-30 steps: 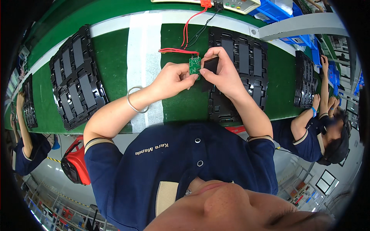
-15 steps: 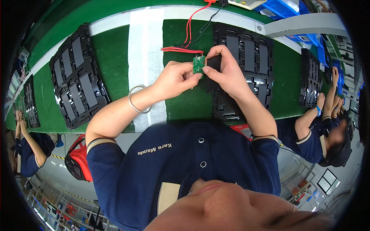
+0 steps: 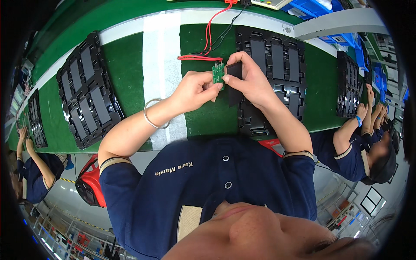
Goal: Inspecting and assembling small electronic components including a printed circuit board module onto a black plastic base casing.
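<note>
A small green circuit board is pinched at its left and lower edge between the thumb and fingers of my left hand. Red wires run to the top of the board, with black wires close by. In my right hand is a flat dark rectangular piece, gripped between thumb and fingers. Its left end meets the board's right side, and my right thumb tip lies at that edge. Whether the two parts are joined there I cannot tell.
Black moulded trays with grey flat pieces lie to the left and right on the green bench. A white strip crosses the bench. Co-workers sit at both sides. A grey metal beam and blue bins stand at far right.
Both hands, with the board and the dark piece, have shifted slightly left in the picture. The dark piece now sits more level against the board.
</note>
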Available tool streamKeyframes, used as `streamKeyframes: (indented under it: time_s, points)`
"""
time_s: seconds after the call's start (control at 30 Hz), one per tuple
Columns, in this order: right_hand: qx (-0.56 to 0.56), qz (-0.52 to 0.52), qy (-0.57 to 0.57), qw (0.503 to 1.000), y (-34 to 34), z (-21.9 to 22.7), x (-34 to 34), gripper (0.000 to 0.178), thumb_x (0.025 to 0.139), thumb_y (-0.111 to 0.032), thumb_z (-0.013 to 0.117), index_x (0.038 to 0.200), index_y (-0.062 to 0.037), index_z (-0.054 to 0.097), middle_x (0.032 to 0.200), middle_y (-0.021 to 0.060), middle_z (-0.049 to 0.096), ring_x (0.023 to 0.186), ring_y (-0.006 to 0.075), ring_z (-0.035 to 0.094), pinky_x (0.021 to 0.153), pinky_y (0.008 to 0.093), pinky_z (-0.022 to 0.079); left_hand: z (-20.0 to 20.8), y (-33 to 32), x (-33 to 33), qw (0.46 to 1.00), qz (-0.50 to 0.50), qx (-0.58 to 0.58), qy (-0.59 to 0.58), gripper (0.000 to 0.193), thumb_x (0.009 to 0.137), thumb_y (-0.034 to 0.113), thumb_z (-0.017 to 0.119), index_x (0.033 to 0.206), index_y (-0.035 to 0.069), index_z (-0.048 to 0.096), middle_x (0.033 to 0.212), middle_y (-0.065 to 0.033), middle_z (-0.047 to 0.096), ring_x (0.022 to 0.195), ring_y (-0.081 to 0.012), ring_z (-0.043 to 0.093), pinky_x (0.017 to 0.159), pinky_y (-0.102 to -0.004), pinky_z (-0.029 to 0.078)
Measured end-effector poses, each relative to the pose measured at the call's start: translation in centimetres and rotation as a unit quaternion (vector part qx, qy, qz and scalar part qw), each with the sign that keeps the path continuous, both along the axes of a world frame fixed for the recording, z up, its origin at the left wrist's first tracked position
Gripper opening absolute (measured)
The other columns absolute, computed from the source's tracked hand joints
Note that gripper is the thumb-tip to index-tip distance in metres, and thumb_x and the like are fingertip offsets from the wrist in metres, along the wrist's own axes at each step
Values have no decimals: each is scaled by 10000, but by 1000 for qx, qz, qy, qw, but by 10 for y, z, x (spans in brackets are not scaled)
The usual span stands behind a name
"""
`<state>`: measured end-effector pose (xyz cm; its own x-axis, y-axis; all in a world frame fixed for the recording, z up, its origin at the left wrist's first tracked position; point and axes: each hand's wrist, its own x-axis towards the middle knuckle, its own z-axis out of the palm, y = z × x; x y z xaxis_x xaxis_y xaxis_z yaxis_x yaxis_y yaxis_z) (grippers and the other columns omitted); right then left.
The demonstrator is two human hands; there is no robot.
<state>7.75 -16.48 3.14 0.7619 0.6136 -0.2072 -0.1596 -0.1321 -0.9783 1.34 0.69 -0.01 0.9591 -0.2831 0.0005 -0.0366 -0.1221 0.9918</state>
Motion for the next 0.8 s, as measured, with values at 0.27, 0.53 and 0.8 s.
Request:
streamKeyframes:
  time_s: [0.27, 0.53, 0.8]
  points:
    - [10, 4, 9, 1000, 0, 1, 1, 289, 729, -11, 616, 959, -44, 445, 871, 6, 458, 799, 65, 448, 689, 212, 384, 2, -2, 1, 1000, 8, -24, 9, 212, 833, 150, 555, 672, 14, 534, 519, -26, 550, 431, -58, 475, 397, -220, 350]
    - [64, 14, 86, 994, -6, 2, 1, 261, 774, -5, 592, 986, -54, 450, 950, 9, 445, 907, 89, 446, 832, 251, 369, 4, -1, 2, 1000, 6, -11, 26, 139, 848, 129, 531, 782, 9, 554, 540, -6, 546, 462, -54, 480, 427, -208, 354]
    - [83, 10, 99, 992, -4, -1, 2, 250, 778, 14, 586, 982, -56, 459, 924, 13, 476, 885, 94, 466, 821, 254, 382, 2, -3, 1, 1000, 20, -14, 6, 182, 840, 145, 544, 707, 20, 545, 514, -6, 551, 419, -46, 451, 397, -213, 328]
